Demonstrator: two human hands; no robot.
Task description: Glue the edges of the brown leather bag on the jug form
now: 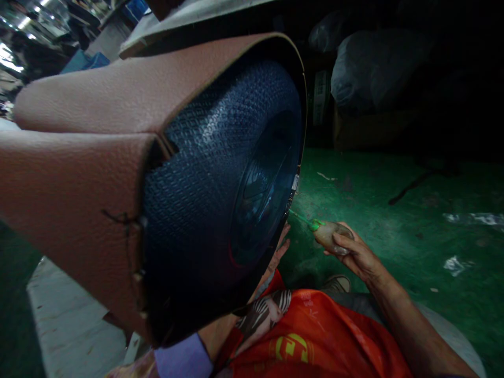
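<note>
A brown leather-like cover [90, 100] wraps a rounded, dimpled dark blue body [205, 157], whose end has a glossy round recess. Dark thread [126, 220] runs along the cover's near edge. In my right hand [360, 254] is an awl-like tool [333, 237] with a bulbous handle and a thin shaft, its tip at the cover's right rim. Green light shows on the shaft. Behind that rim, the stretched fingers of my left hand [277, 249] stick out against the cover; its palm is hidden.
A pale board [71, 320] lies below the cover, and a light tabletop [189, 16] stands behind it. On the green floor [378, 220] are scraps of clear plastic [457, 265]. A whitish plastic bag [366, 68] sits in the dark at the back right. My red apron [318, 336] covers my lap.
</note>
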